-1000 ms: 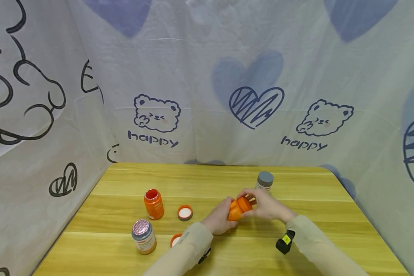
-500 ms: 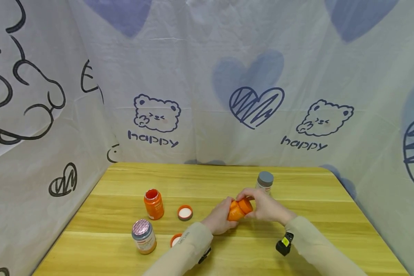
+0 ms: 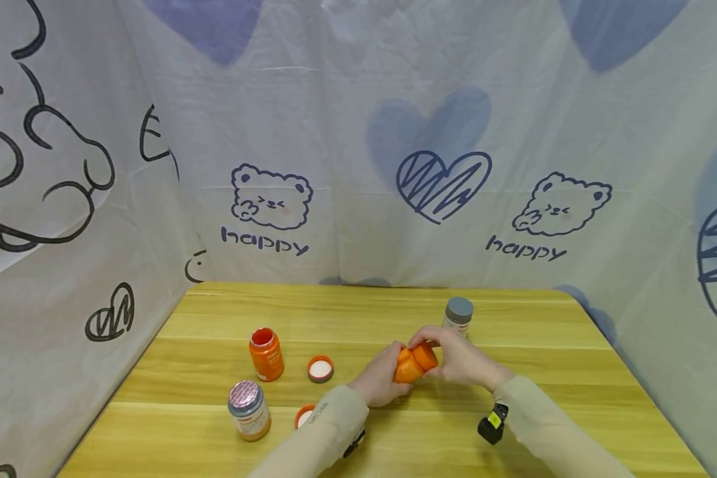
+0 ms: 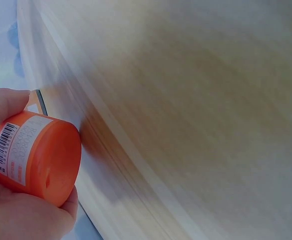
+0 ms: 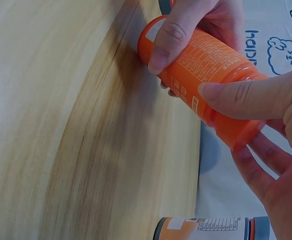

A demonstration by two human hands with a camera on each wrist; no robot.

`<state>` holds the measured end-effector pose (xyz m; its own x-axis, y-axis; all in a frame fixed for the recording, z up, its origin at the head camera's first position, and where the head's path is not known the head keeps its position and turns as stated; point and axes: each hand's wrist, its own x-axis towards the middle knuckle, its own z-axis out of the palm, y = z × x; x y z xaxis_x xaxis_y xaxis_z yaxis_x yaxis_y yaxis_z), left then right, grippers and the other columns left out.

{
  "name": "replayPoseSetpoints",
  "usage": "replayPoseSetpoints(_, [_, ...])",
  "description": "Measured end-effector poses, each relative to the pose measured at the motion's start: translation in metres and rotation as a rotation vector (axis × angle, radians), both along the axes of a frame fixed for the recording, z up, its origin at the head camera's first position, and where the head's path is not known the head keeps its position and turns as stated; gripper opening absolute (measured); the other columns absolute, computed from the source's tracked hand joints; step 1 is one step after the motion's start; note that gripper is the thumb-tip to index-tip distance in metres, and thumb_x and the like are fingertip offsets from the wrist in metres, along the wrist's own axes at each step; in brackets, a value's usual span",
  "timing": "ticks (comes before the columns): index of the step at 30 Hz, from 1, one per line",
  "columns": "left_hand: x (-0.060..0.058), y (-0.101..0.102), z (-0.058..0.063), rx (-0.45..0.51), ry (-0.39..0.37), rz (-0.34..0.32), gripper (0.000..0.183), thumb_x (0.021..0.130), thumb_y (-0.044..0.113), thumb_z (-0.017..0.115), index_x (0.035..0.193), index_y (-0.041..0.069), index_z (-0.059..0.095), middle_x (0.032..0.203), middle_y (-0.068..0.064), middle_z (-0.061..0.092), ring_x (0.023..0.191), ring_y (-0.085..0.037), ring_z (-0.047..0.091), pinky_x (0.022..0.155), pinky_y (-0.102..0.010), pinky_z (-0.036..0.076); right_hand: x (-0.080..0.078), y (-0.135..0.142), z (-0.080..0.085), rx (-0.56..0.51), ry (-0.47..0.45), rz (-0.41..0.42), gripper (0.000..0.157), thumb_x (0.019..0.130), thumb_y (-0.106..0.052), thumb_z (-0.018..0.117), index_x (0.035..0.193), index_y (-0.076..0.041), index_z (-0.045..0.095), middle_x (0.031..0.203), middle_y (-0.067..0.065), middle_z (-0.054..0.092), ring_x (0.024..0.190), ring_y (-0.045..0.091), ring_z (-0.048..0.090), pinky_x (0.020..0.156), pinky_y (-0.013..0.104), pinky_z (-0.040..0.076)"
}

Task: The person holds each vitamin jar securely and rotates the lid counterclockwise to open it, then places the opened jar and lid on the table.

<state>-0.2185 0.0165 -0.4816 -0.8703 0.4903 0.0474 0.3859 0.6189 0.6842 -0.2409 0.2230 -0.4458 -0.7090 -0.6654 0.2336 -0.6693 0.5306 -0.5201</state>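
One big printed cloth (image 3: 358,119) is hanging beyond both hands, and a wood-grain table (image 3: 514,425) is stretching out beneath them. The left hand (image 3: 379,382) is curling firmly round the body of a tilted orange bottle (image 3: 410,366), so that's sitting between the hands. The right hand (image 3: 463,358) is gripping its orange cap (image 3: 426,356) end, fingers and thumb bent. A grey-capped bottle (image 3: 459,313) is standing just beyond the right hand. Left of the left hand, a foil-topped bottle (image 3: 249,411) and an open orange-red bottle (image 3: 267,355) are standing; two upturned lids (image 3: 320,368) are lying closer to it, one partly hidden.
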Motion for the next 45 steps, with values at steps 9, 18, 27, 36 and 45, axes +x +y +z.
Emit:
replayPoseSetpoints(9, [-0.001,0.001,-0.001,0.001,-0.002,0.007,0.052,0.085,0.012,0.079,0.126,0.01,0.047,0.107,-0.003,0.058,0.089,-0.013,0.053,0.081,-0.029,0.046,0.0,0.0,-0.003,-0.049,-0.027,0.026,0.05,0.073,0.005,0.084,0.115,-0.012,0.064,0.118,0.005,0.068,0.111,0.027,0.066,0.095,0.047,0.056])
replayPoseSetpoints(18, [0.0,0.0,0.0,-0.007,0.031,-0.006,0.054,0.085,0.012,0.079,0.127,0.008,0.046,0.108,-0.005,0.058,0.089,-0.014,0.054,0.08,-0.029,0.046,-0.002,-0.001,-0.006,-0.11,-0.097,-0.004,0.029,0.09,-0.024,0.077,0.115,-0.013,0.066,0.116,0.004,0.07,0.105,0.019,0.066,0.093,0.041,0.057])
replayPoseSetpoints(27, [-0.003,0.0,-0.004,-0.021,0.04,-0.007,0.052,0.086,0.013,0.079,0.125,0.009,0.045,0.111,-0.006,0.058,0.092,-0.015,0.056,0.083,-0.03,0.048,-0.001,-0.015,-0.01,-0.255,-0.17,-0.198,0.014,0.095,-0.024,0.071,0.1,-0.01,0.071,0.096,0.004,0.073,0.089,0.009,0.064,0.083,0.026,0.056])
replayPoseSetpoints(36, [-0.003,0.001,-0.003,-0.03,0.048,-0.007,0.054,0.085,0.014,0.079,0.126,0.008,0.044,0.112,-0.007,0.058,0.093,-0.017,0.057,0.085,-0.032,0.049,0.001,-0.021,-0.007,-0.292,-0.171,-0.281,0.014,0.092,-0.018,0.073,0.097,-0.006,0.072,0.094,0.008,0.074,0.086,0.011,0.065,0.078,0.025,0.056])
replayPoseSetpoints(45, [-0.001,0.0,-0.002,-0.023,0.055,-0.012,0.053,0.084,0.013,0.08,0.124,0.009,0.045,0.112,-0.007,0.058,0.094,-0.017,0.057,0.085,-0.031,0.049,0.001,-0.021,-0.006,-0.266,-0.212,-0.316,0.023,0.09,-0.016,0.074,0.103,0.002,0.068,0.099,0.014,0.072,0.088,0.017,0.065,0.078,0.026,0.053])
